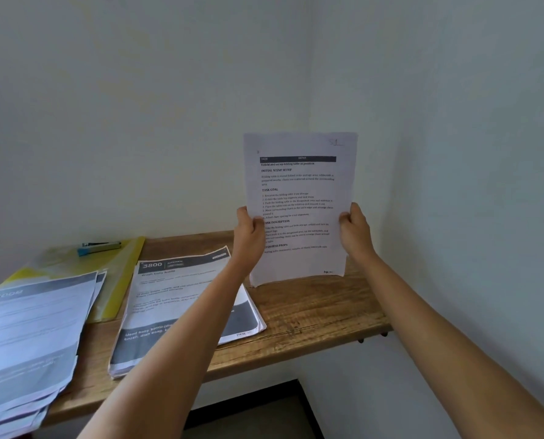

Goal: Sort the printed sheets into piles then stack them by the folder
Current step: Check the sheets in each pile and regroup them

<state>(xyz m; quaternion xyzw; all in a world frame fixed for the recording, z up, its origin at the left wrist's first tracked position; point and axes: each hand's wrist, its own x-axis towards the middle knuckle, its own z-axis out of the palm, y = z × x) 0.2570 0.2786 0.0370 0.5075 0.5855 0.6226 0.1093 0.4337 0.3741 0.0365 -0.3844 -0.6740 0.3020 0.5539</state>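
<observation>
I hold a bundle of printed sheets (299,198) upright, its bottom edge standing on the wooden table (311,312) at the right. My left hand (248,232) grips its left edge and my right hand (354,229) grips its right edge. A pile of sheets headed "3800 KITCHEN" (175,296) lies flat in the middle, partly under my left forearm. Another pile with grey bands (26,337) lies at the left front and overhangs the table edge. A yellow folder (118,280) lies at the back left, partly under that pile.
A blue and grey stapler-like tool (99,248) rests on the folder. Walls close the table in at the back and the right. The table's front edge runs diagonally; dark floor shows below it.
</observation>
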